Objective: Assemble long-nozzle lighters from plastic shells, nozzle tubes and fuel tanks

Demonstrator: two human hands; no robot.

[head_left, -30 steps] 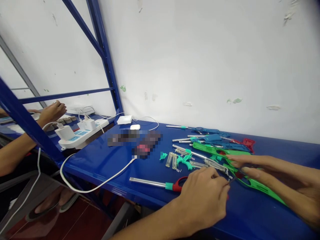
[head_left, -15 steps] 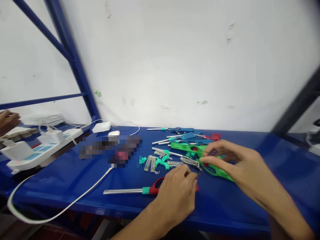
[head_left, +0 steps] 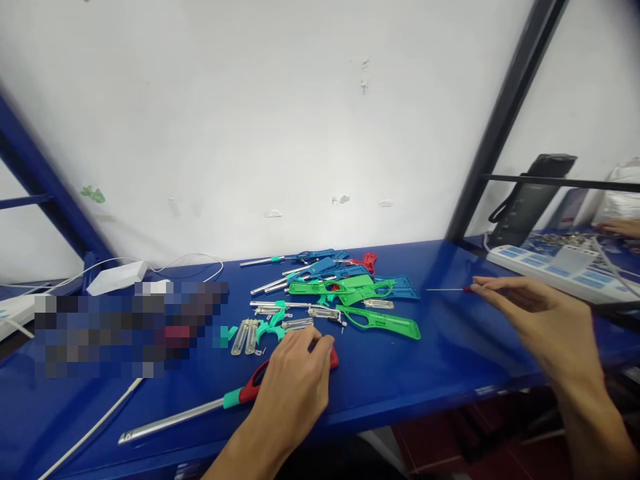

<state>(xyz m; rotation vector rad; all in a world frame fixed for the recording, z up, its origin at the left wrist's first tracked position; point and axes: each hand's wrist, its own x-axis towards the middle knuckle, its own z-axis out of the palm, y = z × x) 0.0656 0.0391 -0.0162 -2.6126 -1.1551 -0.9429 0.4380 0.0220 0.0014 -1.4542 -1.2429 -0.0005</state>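
My left hand (head_left: 297,380) is closed over a long-nosed gas lighter (head_left: 245,393) lying on the table. Its red handle shows on both sides of my fingers, and a teal collar and metal tube point left. Off to the right, my right hand (head_left: 543,320) pinches a thin screwdriver (head_left: 445,289) with a slim metal shaft pointing left; most of its handle is hidden by the fingers. Beyond my left hand lie green lighter handle shells (head_left: 385,322), clear fuel tanks (head_left: 245,337) and teal triggers (head_left: 271,327).
Blue lighter parts (head_left: 320,269) and a red piece (head_left: 369,261) lie behind the green shells. A power strip (head_left: 560,272) sits at the right, by a dark rack post (head_left: 505,120). At left are a white box (head_left: 117,277), a white cable (head_left: 95,427) and blurred-out items.
My right hand has moved right, away from the left hand and the green shells, with the screwdriver. The view has swung right. My left hand stays on the red lighter.
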